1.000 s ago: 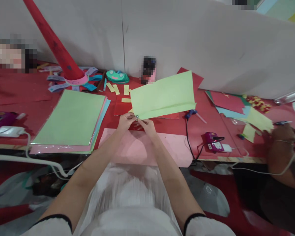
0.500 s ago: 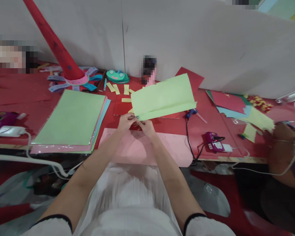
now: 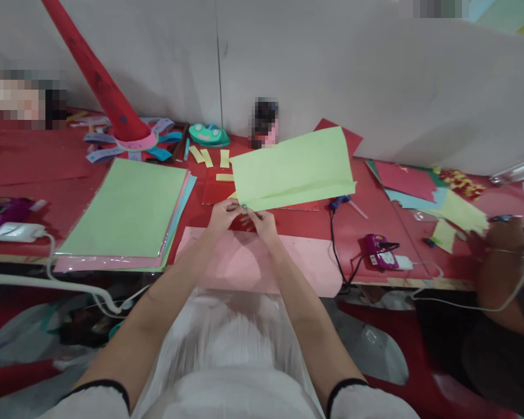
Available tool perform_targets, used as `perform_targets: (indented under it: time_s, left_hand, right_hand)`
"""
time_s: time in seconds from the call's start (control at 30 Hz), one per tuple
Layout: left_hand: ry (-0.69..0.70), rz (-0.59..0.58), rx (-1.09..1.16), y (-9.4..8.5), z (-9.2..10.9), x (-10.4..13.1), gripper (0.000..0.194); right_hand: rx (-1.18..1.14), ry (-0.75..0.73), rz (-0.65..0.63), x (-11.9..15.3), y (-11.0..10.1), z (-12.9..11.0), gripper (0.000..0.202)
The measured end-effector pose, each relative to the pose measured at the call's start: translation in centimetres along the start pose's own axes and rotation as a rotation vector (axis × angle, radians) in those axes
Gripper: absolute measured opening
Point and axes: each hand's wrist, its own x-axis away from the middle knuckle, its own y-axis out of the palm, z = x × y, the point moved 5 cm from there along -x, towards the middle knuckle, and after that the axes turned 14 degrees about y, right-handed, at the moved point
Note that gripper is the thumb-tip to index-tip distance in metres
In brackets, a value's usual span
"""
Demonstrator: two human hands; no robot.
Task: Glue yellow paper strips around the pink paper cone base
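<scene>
Where the fingers of the left hand point(image 3: 223, 215) and right hand point(image 3: 264, 225) meet, both are closed in a pinch on the near-left corner of the green sheet point(image 3: 290, 169). Sheet lies beyond and right of the fingers, long axis running left-right, right end angled slightly away. Creased strip along its near edge starts at the fingertips. Right hand is nearer the sheet's bulk. Pink paper point(image 3: 253, 265) is on the near side of the fingers, glue gun point(image 3: 340, 201) off right. Sheet hides most of the red board point(image 3: 212, 189). Small shiny spot at the fingertips: can't tell what. Exact fingertip contacts also unclear.
</scene>
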Motion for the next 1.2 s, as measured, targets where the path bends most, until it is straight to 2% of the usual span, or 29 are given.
perform_targets:
  time_s: [0.2,0.43,0.9,1.07,1.2]
  left_hand:
    - [0.045,-0.049,0.012,0.15,-0.10,0.12,0.024]
    - [-0.001,0.021,0.027,-0.30,-0.80,-0.12,0.036]
    - [0.033,-0.040,0.002,-0.12,-1.01,0.11,0.026]
    - [0.030,-0.027,0.018,-0.13,-0.77,0.10,0.033]
    - [0.007,-0.029,-0.003,-0.20,-0.40,0.00,0.040]
  right_hand:
    - [0.027,-0.014,0.048,0.25,-0.08,-0.26,0.041]
    - [0.043,-0.013,0.003,0.32,0.17,-0.26,0.041]
    - [0.089,-0.017,0.006,0.51,0.15,-0.28,0.040]
    - [0.007,-0.017,0.018,0.74,-0.01,-0.55,0.040]
    - [-0.065,0.007,0.074,0.89,-0.42,-0.71,0.043]
